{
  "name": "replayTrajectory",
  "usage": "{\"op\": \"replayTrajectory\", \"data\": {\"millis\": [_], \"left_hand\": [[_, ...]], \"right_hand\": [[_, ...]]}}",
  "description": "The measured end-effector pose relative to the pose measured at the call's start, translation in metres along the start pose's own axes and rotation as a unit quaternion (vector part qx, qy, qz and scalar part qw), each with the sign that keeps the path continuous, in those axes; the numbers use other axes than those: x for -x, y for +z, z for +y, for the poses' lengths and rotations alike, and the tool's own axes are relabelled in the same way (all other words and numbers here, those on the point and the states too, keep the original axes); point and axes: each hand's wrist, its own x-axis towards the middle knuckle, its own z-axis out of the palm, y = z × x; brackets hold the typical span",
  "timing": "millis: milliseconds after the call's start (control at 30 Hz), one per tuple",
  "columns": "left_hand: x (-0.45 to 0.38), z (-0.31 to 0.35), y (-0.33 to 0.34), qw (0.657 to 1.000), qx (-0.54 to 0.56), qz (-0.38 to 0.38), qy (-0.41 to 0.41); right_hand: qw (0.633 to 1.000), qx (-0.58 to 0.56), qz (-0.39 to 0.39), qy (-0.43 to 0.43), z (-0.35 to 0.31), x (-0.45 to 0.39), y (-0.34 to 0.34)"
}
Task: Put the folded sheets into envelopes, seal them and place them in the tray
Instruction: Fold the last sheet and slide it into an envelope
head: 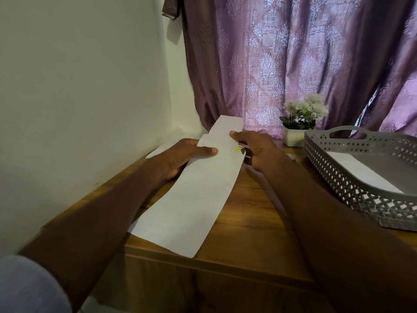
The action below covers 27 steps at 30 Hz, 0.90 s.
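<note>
Holding the long white envelope (191, 195) over the wooden table (248, 222), my left hand (187, 157) pinches its far end while my right hand (255, 147) pinches the folded sheet (228, 126) sticking out of its mouth. One white envelope (361, 172) already lies in the grey tray (338, 177) at my right; I judge this one still needs filling, sealing and placing.

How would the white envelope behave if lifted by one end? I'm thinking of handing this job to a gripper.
The envelope is long and thin, so it would probably droop if held at one end. It looks light, likely sliding easily on the wooden table. The left hand and right hand both hold it, suggesting two-point support helps.
</note>
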Motion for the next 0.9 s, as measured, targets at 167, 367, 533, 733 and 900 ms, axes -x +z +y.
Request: {"op": "replayTrajectory", "data": {"millis": [167, 367, 533, 733, 900], "left_hand": [[-0.001, 0.001, 0.000, 1.000, -0.011, 0.015, 0.003], [-0.002, 0.000, -0.001, 1.000, -0.017, 0.009, 0.004], [-0.004, -0.003, -0.003, 1.000, -0.012, 0.016, 0.005], [-0.007, -0.004, -0.004, 1.000, -0.005, 0.014, -0.001], [-0.007, -0.004, -0.003, 1.000, -0.014, 0.006, -0.007]], "right_hand": [[0.996, 0.059, -0.065, 0.022, -0.003, 0.006, -0.006], [0.999, -0.007, -0.038, 0.032, 0.000, 0.005, -0.006], [0.998, -0.008, -0.045, 0.039, 0.001, 0.005, -0.009], [0.997, -0.028, -0.058, 0.034, 0.004, 0.003, -0.012], [0.998, -0.029, -0.039, 0.034, 0.006, 0.000, -0.012]]}}
